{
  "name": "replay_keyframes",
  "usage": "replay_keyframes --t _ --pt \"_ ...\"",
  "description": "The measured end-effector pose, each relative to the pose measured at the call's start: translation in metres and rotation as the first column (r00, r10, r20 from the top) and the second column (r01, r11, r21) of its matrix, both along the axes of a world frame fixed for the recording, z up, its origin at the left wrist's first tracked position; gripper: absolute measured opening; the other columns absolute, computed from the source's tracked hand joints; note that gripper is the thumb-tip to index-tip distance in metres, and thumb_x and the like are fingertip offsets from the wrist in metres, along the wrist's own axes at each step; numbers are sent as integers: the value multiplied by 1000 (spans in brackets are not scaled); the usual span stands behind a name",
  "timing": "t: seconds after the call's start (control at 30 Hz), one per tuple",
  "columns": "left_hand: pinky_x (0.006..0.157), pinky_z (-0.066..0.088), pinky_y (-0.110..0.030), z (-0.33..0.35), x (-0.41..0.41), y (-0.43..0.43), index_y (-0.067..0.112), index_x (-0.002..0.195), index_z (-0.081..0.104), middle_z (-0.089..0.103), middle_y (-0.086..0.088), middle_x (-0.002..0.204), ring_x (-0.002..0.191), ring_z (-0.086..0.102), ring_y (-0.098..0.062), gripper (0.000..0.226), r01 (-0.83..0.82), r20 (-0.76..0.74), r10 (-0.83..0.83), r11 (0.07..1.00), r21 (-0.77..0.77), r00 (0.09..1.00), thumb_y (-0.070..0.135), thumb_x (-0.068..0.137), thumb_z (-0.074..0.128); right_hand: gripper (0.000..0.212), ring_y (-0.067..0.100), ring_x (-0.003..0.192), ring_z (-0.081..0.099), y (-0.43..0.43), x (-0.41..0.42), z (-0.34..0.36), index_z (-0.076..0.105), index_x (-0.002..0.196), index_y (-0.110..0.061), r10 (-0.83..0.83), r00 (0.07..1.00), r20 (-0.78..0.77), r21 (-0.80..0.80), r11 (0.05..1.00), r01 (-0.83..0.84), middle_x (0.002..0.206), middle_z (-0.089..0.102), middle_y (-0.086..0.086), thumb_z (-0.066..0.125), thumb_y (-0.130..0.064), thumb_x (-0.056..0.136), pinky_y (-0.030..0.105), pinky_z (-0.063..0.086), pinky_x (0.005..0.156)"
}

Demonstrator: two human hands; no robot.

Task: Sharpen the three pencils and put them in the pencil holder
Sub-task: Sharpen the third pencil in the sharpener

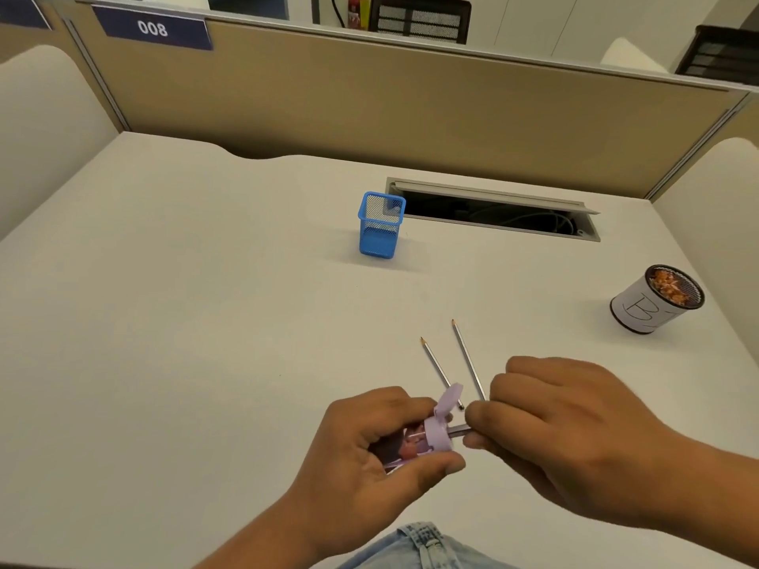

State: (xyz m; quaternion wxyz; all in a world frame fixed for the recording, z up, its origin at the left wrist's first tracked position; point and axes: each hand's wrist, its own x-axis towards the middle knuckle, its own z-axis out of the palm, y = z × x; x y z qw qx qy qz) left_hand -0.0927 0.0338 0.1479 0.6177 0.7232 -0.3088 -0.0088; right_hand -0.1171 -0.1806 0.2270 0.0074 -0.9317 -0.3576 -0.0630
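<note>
My left hand grips a lilac pencil sharpener with its flip lid open. My right hand holds a grey pencil whose end is pushed into the sharpener's opening; most of that pencil is hidden under my fingers. Two more grey pencils lie on the white desk just beyond my hands, one on the left and one on the right, tips pointing away from me. The blue mesh pencil holder stands upright farther back, with nothing visible inside.
A round mesh cup wrapped in white paper holds pencil shavings at the right. An open cable slot is cut into the desk behind the holder. Beige partition walls enclose the desk on three sides.
</note>
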Motion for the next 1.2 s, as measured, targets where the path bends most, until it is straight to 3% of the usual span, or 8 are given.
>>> replay_keyframes --t 0.1,0.17,0.23,0.3,0.53,0.7,0.97,1.2 --pt "53 39 -17 -4 4 0 17 99 71 59 8 72 62 49 -9 21 -6 180 -6 998 67 984 31 84 76 35 15 50 42 6 -3 -5 64 73 -26 -160 942 -296 131 970 206 57 52 -7 45 -43 97 27 32 44" --pt "51 43 -23 -12 8 2 11 102 71 63 0 74 63 50 -15 23 -22 409 -49 986 167 911 27 86 76 42 11 44 35 9 0 -9 60 65 -25 -271 549 -791 162 772 615 48 43 -7 50 -52 96 22 28 44" --pt "49 43 -27 -23 10 3 7 102 73 65 -4 75 62 51 -20 24 -46 549 -97 969 242 830 25 86 76 43 11 43 27 7 6 -14 57 58 -20 -117 24 -993 -48 574 818 46 31 -9 60 -43 94 20 24 43" --pt "48 43 -27 -32 9 2 7 102 73 65 -4 75 62 51 -20 24 -33 539 -113 967 254 835 25 87 76 42 12 45 26 5 9 -17 54 57 -18 -69 -82 -994 -107 593 798 49 29 -6 60 -37 95 20 24 44" --pt "56 40 -15 -37 20 12 23 95 73 63 9 75 60 52 -7 18 -79 -9 79 997 25 997 35 82 75 45 10 43 25 -1 21 -26 58 60 -22 -174 254 -951 95 618 780 47 33 -13 51 -45 98 19 23 43" --pt "61 56 -43 -42 30 16 38 97 73 68 -10 85 69 58 -41 22 -191 -218 175 980 -53 960 48 78 74 42 18 56 34 -4 32 -46 70 71 -18 -125 295 -947 213 442 871 55 44 -11 49 -43 98 32 29 57" --pt "72 56 -21 -51 33 5 36 93 74 73 -5 94 79 65 -32 30 -256 -357 207 962 -95 911 58 73 75 19 4 57 53 3 56 -113 75 78 -25 -269 327 -906 271 227 936 64 66 -15 62 -19 90 16 41 53" --pt "70 56 -23 -59 37 9 38 94 74 73 -1 93 76 64 -31 32 -273 -395 234 961 -44 889 60 71 74 10 1 71 62 11 83 -161 74 87 -33 -634 435 -639 141 460 877 79 70 -19 65 -30 84 18 44 58"
